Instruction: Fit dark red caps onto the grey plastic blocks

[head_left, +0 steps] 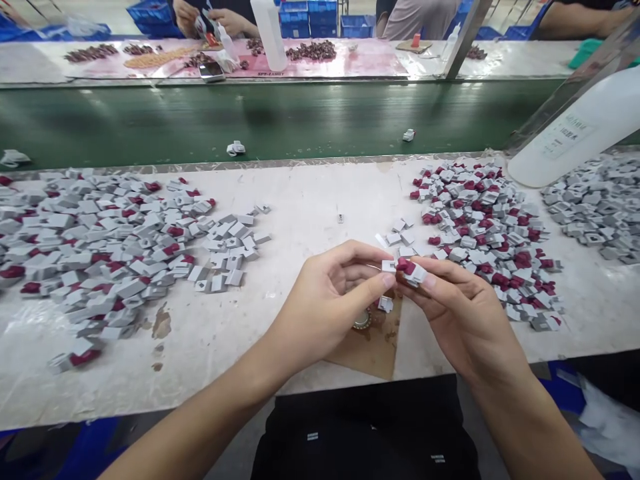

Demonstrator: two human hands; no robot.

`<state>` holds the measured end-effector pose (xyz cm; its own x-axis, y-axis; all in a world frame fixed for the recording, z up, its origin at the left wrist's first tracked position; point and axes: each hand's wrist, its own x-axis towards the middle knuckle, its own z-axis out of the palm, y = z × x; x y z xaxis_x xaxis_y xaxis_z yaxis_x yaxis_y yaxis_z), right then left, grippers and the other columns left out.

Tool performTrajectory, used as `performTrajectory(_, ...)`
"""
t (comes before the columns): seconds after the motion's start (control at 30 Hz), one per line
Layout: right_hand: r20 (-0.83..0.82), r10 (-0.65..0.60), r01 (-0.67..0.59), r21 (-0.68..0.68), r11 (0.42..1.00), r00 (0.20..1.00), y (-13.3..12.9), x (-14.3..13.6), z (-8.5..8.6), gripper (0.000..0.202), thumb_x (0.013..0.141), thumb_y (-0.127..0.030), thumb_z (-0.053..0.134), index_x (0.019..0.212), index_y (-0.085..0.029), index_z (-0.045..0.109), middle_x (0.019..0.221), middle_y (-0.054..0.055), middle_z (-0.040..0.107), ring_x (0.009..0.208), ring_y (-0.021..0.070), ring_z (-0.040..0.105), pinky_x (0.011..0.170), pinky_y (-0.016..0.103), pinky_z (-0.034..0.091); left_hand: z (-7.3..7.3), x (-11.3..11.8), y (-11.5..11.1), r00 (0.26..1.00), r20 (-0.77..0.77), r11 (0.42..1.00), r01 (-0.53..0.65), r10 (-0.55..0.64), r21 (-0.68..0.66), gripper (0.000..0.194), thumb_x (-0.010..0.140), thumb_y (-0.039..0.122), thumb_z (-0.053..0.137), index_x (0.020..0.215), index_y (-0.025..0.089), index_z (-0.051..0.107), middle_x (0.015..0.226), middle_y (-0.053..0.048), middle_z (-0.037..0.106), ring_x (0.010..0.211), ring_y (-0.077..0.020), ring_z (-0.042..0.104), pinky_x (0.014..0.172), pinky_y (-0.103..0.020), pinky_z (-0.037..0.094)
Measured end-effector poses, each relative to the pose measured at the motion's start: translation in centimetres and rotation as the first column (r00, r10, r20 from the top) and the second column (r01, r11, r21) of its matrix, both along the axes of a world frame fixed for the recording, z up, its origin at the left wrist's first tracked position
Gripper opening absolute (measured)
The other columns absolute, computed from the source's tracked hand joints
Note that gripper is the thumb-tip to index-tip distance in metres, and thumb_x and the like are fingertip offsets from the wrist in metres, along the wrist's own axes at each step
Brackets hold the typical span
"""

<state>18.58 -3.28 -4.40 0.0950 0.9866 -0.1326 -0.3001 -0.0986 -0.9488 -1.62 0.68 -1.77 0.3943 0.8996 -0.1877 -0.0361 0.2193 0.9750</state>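
My left hand (330, 300) pinches a small light grey piece (389, 265) between thumb and index finger. Close beside it, my right hand (460, 307) holds a grey and dark red piece (411, 271). The two pieces meet or nearly meet; the exact contact is too small to tell. Below the hands lies a brown board (383, 347), with a round metal cap (362, 321) partly hidden by my left hand and another small grey piece (385, 305). A few loose grey pieces (400, 233) sit just beyond my fingers on the white table (300, 200).
Heaps of grey and dark red pieces lie at left (115, 247) and right (485, 227). A large white bottle (575, 133) leans at the right. Beyond the table runs a green conveyor belt (320, 120) with a few pieces on it. Another person's hands (230, 23) work across it.
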Motion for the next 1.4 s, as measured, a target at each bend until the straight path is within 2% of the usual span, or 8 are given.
performTrajectory(0.4,0.247,0.143,-0.156,0.032,0.987,0.958,2.2,0.8,1.4,0.019,0.09,-0.042,0.097,0.104,-0.029,0.093,0.101,0.006,0.092,0.097,0.0284,0.089,0.087,0.041,0.076,1.1,-0.8,2.2,0.985,-0.147,0.982,0.112,-0.09,0.152,0.013,0.101,0.034,0.084,0.109,0.024,0.082,0.097,-0.006,0.087,0.089,-0.0264,0.084,0.078,-0.039,0.07)
performTrajectory(0.53,0.623,0.202,-0.279,0.026,0.96,0.756,9.5,2.2,3.0,0.024,0.097,-0.035,0.088,0.12,-0.026,0.092,0.114,0.009,0.09,0.099,0.0293,0.087,0.091,0.049,0.075,1.1,-0.7,9.6,0.903,-0.428,0.893,0.203,-0.012,0.403,0.007,0.097,0.03,0.083,0.098,0.023,0.083,0.103,-0.007,0.086,0.095,-0.0267,0.079,0.088,-0.043,0.065)
performTrajectory(0.67,0.915,-0.079,-0.137,0.144,0.98,0.395,20.9,3.2,3.2,0.055,0.1,-0.006,0.067,0.153,-0.019,0.076,0.155,0.017,0.075,0.112,0.0332,0.083,0.108,0.056,0.068,-0.1,0.5,19.8,0.81,-0.461,0.893,-0.161,0.363,0.419,0.013,0.09,0.016,0.087,0.083,0.022,0.077,0.101,-0.012,0.082,0.098,-0.0294,0.073,0.097,-0.049,0.061)
performTrajectory(0.8,0.938,-0.064,-0.165,0.127,0.978,0.339,30.3,2.7,2.2,0.053,0.099,0.002,0.064,0.147,-0.016,0.079,0.17,0.018,0.062,0.144,0.0396,0.069,0.13,0.059,0.048,-1.7,2.2,27.4,0.751,-0.514,0.895,-0.236,0.416,0.379,0.024,0.089,0.011,0.085,0.075,0.02,0.069,0.091,-0.015,0.077,0.096,-0.0317,0.073,0.098,-0.054,0.058)
performTrajectory(0.9,0.934,-0.018,-0.189,0.091,0.978,0.357,34.2,2.0,1.3,0.034,0.107,-0.02,0.076,0.141,-0.022,0.078,0.165,0.015,0.065,0.145,0.0358,0.067,0.124,0.059,0.055,-2.8,3.1,30.2,0.715,-0.564,0.903,-0.242,0.414,0.356,0.024,0.092,0.012,0.082,0.074,0.021,0.068,0.085,-0.015,0.075,0.094,-0.0331,0.075,0.096,-0.055,0.058)
performTrajectory(1.0,0.898,0.017,-0.175,0.067,0.982,0.441,35.4,1.4,0.9,0.031,0.109,-0.037,0.079,0.136,-0.021,0.076,0.149,0.013,0.074,0.132,0.0309,0.073,0.113,0.056,0.062,-3.2,3.3,30.6,0.69,-0.584,0.896,-0.24,0.428,0.373,0.014,0.094,0.012,0.079,0.083,0.018,0.072,0.097,-0.02,0.079,0.105,-0.0373,0.076,0.1,-0.057,0.058)
performTrajectory(1.1,0.8,0.03,-0.157,0.08,0.984,0.599,34.0,0.9,1.4,0.014,0.1,-0.023,0.086,0.11,-0.016,0.081,0.123,0.016,0.083,0.121,0.035,0.079,0.109,0.055,0.064,-2.5,2.5,28.8,0.701,-0.545,0.864,-0.212,0.46,0.456,0.014,0.094,0.007,0.075,0.107,0.015,0.073,0.13,-0.025,0.077,0.129,-0.0382,0.071,0.113,-0.055,0.053)
performTrajectory(1.4,0.289,0.175,-0.227,0.159,0.961,0.941,19.5,-0.9,2.6,0.044,0.082,-0.059,0.097,0.102,-0.023,0.083,0.109,0.009,0.084,0.1,0.0227,0.08,0.086,0.036,0.069,0.4,0.1,16.8,0.966,-0.164,0.684,-0.02,0.202,0.729,0.011,0.101,0.022,0.078,0.111,0.02,0.074,0.112,-0.008,0.082,0.102,-0.0213,0.078,0.092,-0.035,0.065)
